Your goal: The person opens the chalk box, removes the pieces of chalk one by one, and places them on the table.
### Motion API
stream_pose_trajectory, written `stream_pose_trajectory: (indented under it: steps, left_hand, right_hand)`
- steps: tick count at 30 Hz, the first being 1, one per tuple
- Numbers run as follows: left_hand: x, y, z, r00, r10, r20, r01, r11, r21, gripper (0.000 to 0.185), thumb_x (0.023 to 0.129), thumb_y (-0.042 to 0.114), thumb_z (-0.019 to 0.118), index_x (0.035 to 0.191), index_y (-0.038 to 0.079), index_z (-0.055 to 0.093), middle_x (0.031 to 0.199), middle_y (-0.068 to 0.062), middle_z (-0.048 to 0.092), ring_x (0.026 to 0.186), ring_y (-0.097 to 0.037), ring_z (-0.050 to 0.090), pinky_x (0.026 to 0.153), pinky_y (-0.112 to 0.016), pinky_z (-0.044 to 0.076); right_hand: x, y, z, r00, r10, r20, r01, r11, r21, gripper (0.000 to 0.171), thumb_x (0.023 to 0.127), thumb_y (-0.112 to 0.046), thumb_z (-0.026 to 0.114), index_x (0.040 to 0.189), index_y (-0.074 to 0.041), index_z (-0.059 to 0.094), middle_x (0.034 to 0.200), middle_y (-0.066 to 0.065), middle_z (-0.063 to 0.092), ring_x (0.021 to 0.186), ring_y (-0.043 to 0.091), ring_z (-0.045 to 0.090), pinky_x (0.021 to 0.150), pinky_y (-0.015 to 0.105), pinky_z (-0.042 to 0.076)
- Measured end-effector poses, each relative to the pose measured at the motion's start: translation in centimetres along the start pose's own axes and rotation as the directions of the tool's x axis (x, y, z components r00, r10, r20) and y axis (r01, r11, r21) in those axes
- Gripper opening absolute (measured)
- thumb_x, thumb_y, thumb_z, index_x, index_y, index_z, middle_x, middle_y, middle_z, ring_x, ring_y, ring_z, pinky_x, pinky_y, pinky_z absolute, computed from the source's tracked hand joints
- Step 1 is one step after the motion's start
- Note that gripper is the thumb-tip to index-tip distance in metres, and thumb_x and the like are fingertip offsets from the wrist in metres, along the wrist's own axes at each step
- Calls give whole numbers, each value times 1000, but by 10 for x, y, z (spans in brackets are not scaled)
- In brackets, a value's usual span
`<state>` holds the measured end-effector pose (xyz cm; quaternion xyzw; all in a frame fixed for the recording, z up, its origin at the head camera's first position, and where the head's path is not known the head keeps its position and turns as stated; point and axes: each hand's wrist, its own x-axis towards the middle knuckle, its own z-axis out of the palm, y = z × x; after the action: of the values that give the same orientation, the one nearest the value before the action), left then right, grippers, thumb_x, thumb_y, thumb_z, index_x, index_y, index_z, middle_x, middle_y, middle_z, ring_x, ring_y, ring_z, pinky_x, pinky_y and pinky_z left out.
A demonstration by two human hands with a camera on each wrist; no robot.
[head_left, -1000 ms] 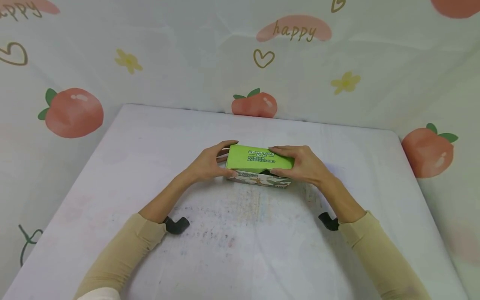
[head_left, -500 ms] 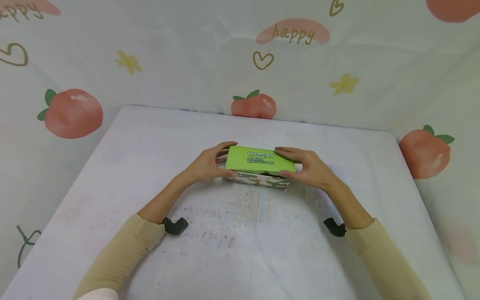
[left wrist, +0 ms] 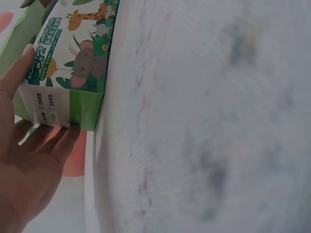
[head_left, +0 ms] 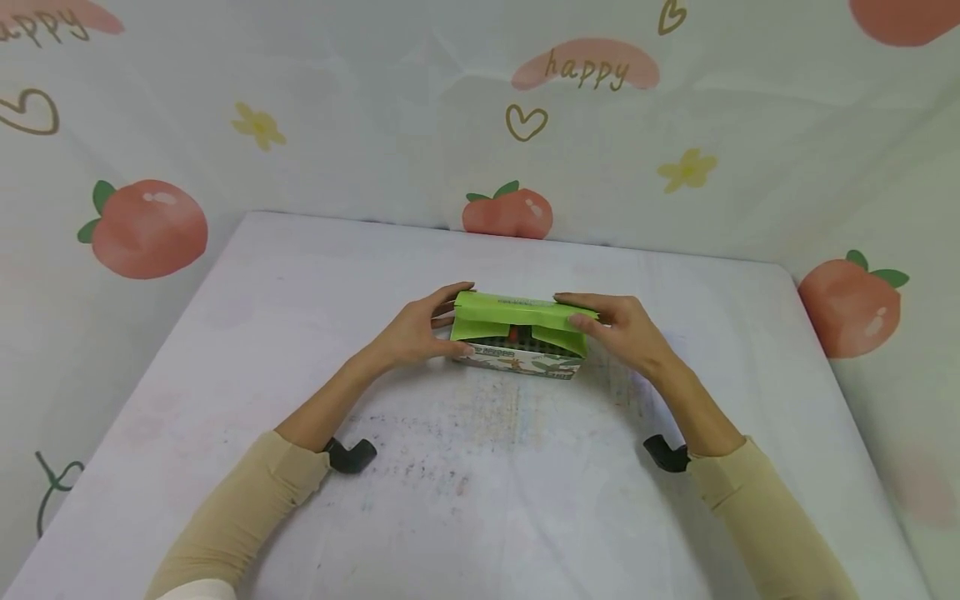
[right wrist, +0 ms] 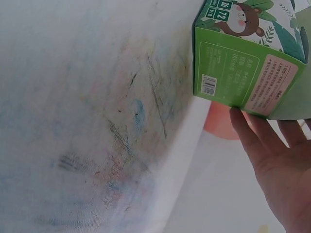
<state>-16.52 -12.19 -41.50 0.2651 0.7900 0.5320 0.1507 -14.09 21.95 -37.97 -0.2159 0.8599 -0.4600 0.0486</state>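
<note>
A cardboard box [head_left: 517, 363] printed with cartoon animals stands on the table, its green lid [head_left: 525, 312] partly raised at the front. Dark contents and a small red spot show through the gap, too small to identify. My left hand [head_left: 408, 333] holds the box's left end, thumb at the front and fingers behind; the left wrist view shows this hand [left wrist: 34, 165] against the box's end panel. With thumb and fingers, my right hand [head_left: 626, 333] grips the lid's right end. In the right wrist view, the fingers lie by the green end panel [right wrist: 238, 68] with a barcode.
The white table [head_left: 420, 517] carries smudges and coloured marks. Behind it hangs a pale cloth [head_left: 390, 108] with peaches, flowers and hearts. A black curved piece [head_left: 352, 457] sits at the left wrist, and another black piece [head_left: 666, 454] at the right wrist.
The lid's front edge has come up and tilted back, opening a gap that shows the inside. My right hand shifted slightly right along the lid; my left hand stayed put.
</note>
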Motion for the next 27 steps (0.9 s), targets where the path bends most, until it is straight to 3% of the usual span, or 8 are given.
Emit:
stream_pose_trajectory:
  steps: [4,9,13,18,24,27]
  left_hand:
    - [-1,0,1,1000,12,-12,-12,999,-35,95,77,8,86,154,6,29,156,-12,35,141,-30,38,107,-34,40]
    - [-3,2,3,999,-28,-32,24,994,-102,89,76,5,86,143,4,27,154,-16,36,141,-30,39,107,-32,39]
    - [-5,5,3,998,-44,-43,39,995,-94,82,76,4,86,135,3,29,152,-18,37,140,-32,40,107,-33,40]
    - [-6,4,3,998,-37,-52,33,996,-77,82,77,6,86,139,3,32,147,-16,40,139,-32,41,106,-35,41]
    - [-4,2,5,998,-20,-55,14,995,-100,86,77,4,85,143,4,30,148,-16,40,138,-32,42,107,-35,41]
    - [-3,2,5,999,0,-54,-6,996,-94,87,77,6,85,145,5,31,150,-16,39,139,-31,41,107,-35,40]
  right_hand:
    - [-2,-1,-2,1000,18,-21,-17,999,33,36,98,-19,65,134,-15,65,132,7,64,120,20,60,93,22,46]
    - [-8,-2,-7,998,31,-49,-27,996,88,42,94,-17,69,135,-12,62,135,14,61,120,26,60,91,21,49]
    - [-12,1,-6,995,54,-85,-38,983,179,37,92,-13,73,124,-5,58,136,17,56,121,30,60,89,25,52]
    - [-13,4,-3,992,35,-120,-3,966,260,27,90,-7,73,107,2,54,135,17,52,117,27,62,87,27,53]
    - [-16,6,-1,984,17,-179,39,952,304,23,90,-3,71,104,5,55,130,18,54,113,17,65,87,27,53]
    - [-17,7,-2,976,7,-220,75,929,362,22,90,1,69,104,10,54,128,19,54,111,22,66,88,28,53]
